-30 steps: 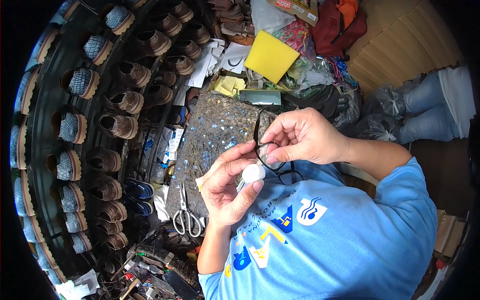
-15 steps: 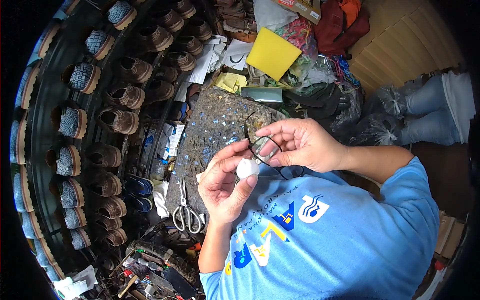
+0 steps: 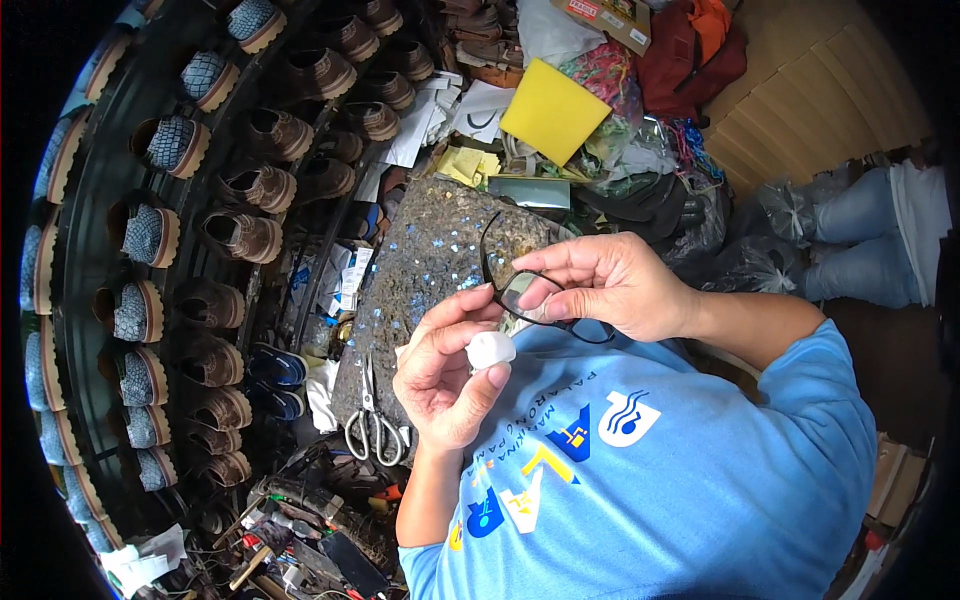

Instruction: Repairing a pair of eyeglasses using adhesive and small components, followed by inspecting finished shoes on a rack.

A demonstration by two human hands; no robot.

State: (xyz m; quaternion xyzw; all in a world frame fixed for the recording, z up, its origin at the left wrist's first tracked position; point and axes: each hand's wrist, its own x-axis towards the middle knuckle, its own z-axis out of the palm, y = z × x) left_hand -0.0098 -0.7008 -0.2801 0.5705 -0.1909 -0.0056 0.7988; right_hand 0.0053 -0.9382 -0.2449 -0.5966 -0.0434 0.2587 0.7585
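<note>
A pair of black-framed eyeglasses (image 3: 522,292) is held in front of my chest, one temple arm pointing up and away. My right hand (image 3: 630,292) pinches the frame at a lens, its thumb on the near side and its fingers behind the lens. My left hand (image 3: 440,368) grips a small white rounded object (image 3: 490,350) between thumb and fingers; its exact kind is unclear. The left fingertips also touch the glasses' frame near the hinge. Below the hands is a worn, dark work block (image 3: 420,240) speckled with blue bits.
Racks of brown shoes (image 3: 255,187) and blue-grey patterned shoes (image 3: 147,235) line the left. Scissors (image 3: 376,425) lie on the block's near left corner. Beyond it are a yellow square sheet (image 3: 555,110), plastic bags and papers. Cluttered tools (image 3: 330,550) lie at lower left, cardboard (image 3: 820,100) at far right.
The white object has turned slightly and sits a little lower in my left hand. The glasses have tilted slightly, showing more of the second lens. Both hands keep their hold.
</note>
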